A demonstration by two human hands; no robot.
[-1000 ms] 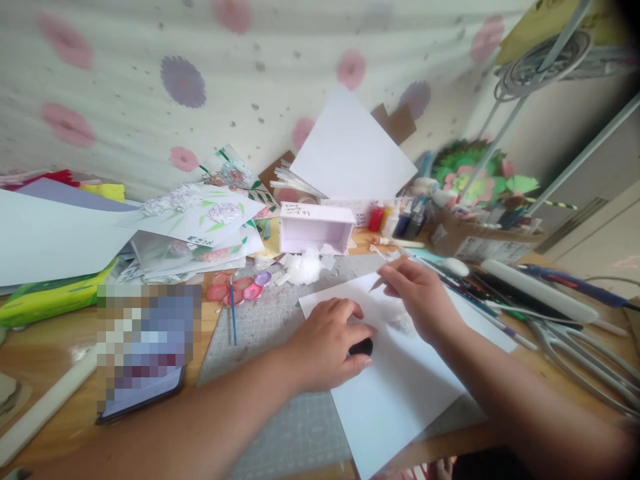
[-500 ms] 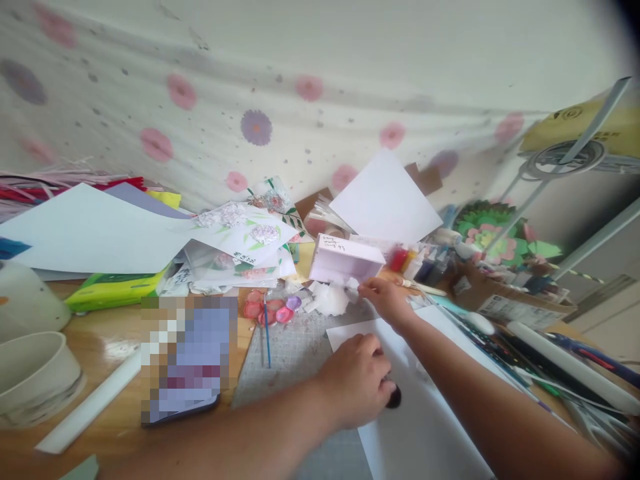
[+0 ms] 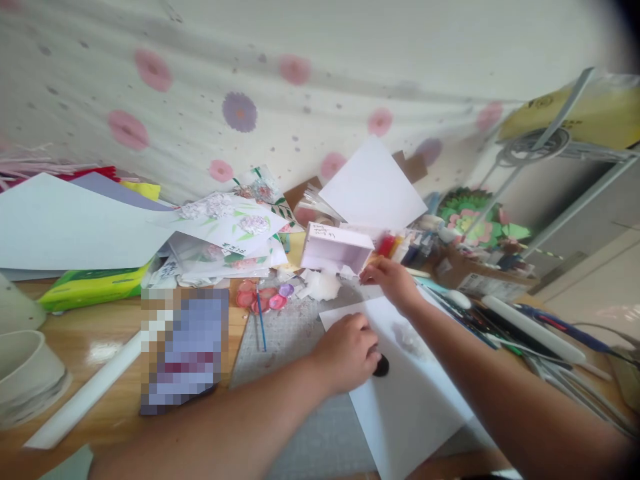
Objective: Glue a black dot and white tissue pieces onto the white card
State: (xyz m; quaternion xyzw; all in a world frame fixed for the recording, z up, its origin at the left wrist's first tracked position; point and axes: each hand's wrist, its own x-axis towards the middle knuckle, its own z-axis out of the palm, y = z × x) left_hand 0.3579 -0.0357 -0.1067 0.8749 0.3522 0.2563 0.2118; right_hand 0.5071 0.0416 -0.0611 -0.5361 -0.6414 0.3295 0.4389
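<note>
My left hand (image 3: 347, 353) rests on a white sheet of paper (image 3: 400, 420), its fingers curled over a small black rounded object (image 3: 381, 366) whose kind is hidden. Farther forward, my right hand (image 3: 393, 281) has thumb and fingertips pressed together beside a pile of torn white scraps (image 3: 323, 285). Whatever sits in that pinch is too small to make out. Just behind the scraps stands an open white box (image 3: 336, 248) with handwriting on its top. A whitish, see-through clump (image 3: 407, 339) lies on the sheet, close to my right forearm.
Paint dishes (image 3: 260, 297) in pink and purple hold a blue brush (image 3: 261, 327) on the grey cutting mat (image 3: 295, 333). A phone (image 3: 190, 353) lies left. Paint bottles (image 3: 397, 247), tools (image 3: 530, 330) and a cardboard box (image 3: 465, 273) crowd the right. Papers with flowers (image 3: 220, 227) are stacked behind.
The whole view has shifted slightly. My right hand has drawn a little to the right, away from the white scraps. My left hand stays on the black object over the paper.
</note>
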